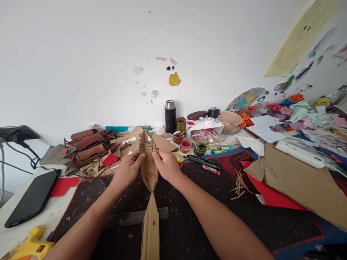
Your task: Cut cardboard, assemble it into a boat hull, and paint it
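Observation:
A boat-shaped piece of folded cardboard is held upright between my two hands, its pointed ends up and down. My left hand pinches its left side wall, thumb on the inner face. On the opposite wall, my right hand grips in the same way. Below the boat's lower point lies a long cardboard strip, its tip meeting or overlapping that point; I cannot tell if they are joined. A metal ruler lies under the strip on the dark mat.
Cardboard scraps and brown model boats pile up at left. A phone and a yellow glue gun lie nearer. Behind stand a black flask and paint jars. A utility knife and a cardboard sheet lie right.

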{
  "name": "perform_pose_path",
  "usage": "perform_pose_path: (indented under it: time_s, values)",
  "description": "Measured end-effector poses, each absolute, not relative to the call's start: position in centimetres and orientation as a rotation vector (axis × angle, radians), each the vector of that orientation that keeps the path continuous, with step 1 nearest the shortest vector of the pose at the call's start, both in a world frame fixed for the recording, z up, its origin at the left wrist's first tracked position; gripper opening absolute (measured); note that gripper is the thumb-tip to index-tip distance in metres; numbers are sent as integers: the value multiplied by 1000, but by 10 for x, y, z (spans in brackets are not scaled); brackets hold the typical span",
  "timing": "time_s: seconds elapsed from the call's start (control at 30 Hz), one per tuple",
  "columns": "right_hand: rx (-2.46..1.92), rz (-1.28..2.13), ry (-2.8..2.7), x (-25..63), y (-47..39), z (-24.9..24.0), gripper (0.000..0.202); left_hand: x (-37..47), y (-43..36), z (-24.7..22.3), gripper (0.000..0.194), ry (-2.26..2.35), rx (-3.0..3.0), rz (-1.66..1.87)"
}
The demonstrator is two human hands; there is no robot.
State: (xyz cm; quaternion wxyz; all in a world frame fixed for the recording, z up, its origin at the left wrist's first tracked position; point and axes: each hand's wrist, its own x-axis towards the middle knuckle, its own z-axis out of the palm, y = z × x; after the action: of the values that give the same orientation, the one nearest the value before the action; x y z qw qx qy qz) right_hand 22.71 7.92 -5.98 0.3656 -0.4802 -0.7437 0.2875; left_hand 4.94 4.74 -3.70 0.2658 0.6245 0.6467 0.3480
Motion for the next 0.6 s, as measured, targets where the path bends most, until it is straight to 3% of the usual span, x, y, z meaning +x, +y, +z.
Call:
perform_pose_path:
  time_s: [0.6]
  values:
    - [-1258, 816, -1868, 226, 83, -64, 51, 45, 50, -46, 57, 1621, 1568, 1074]
